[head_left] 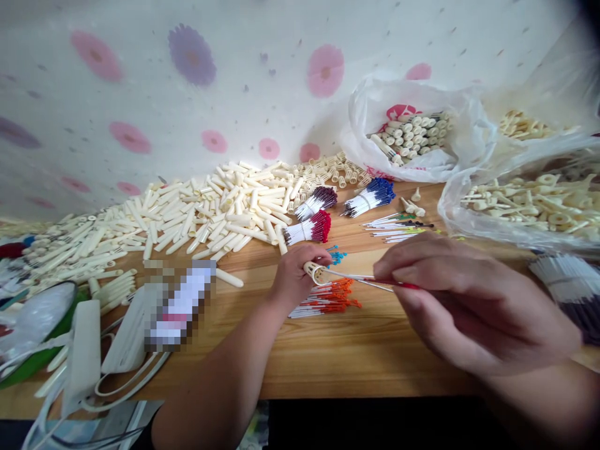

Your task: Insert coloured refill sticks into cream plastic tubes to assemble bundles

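Observation:
My left hand (293, 275) is closed round a cream plastic pen barrel (313, 271), its slotted open end facing right. My right hand (478, 300) pinches a few thin pen refills (359, 277), one with a red end, and their white tips reach the barrel's mouth. Whether the tips are inside it I cannot tell. Orange-ended refills (323, 299) lie on the wood just below, and short blue-ended refills (336, 255) show behind my left hand. Farther back are banded bundles of red-ended refills (309, 228), maroon-ended refills (317, 203) and blue-ended refills (370, 197).
A heap of cream tubes (225, 206) covers the left and back of the wooden table (375, 375). Plastic bags of cream parts (422, 165) stand at the right. At left lie a blurred-out phone-like item (180, 306), a white power strip (82, 350) and cables.

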A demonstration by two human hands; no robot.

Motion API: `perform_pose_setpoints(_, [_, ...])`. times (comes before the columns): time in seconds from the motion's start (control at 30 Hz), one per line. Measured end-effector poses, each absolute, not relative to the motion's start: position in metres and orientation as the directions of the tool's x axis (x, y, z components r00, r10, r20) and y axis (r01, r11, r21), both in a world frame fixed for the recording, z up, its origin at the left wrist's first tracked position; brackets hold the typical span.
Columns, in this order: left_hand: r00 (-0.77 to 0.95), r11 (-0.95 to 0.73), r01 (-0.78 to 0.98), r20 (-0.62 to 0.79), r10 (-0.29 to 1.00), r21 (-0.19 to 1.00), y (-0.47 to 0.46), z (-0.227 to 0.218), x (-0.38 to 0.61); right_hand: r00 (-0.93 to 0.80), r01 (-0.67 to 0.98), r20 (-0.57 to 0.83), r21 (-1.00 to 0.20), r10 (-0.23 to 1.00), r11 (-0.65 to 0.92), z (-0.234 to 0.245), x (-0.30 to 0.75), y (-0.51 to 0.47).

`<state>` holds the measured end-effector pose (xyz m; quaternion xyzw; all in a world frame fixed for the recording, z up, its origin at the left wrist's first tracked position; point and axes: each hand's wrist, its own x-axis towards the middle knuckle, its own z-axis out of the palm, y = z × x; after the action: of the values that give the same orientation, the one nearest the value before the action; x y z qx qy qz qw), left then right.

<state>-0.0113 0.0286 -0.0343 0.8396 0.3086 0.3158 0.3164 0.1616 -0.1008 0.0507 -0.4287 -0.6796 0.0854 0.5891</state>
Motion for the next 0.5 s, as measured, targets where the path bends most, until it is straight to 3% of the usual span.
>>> perform_pose_setpoints(0.1, [0.61,-0.576,0.319,0.303,0.733,0.753,0.025,-0.031,-0.01,-0.046,0.491,0.755,-0.554,0.654,0.673,0.046,0.161,-0.088])
perform_pose_setpoints(0.2, [0.587,-0.574,0.337,0.311,0.748,0.746,0.021,-0.026,-0.009,-0.047,0.503,0.788,-0.513,0.614,0.696,0.042,0.157,-0.084])
perform_pose_setpoints(0.5, [0.612,-0.695,0.279,0.435,0.66,0.662,0.021,-0.026,-0.013,-0.094,0.592,0.833,-0.394,0.546,0.703,0.021,0.145,-0.073])
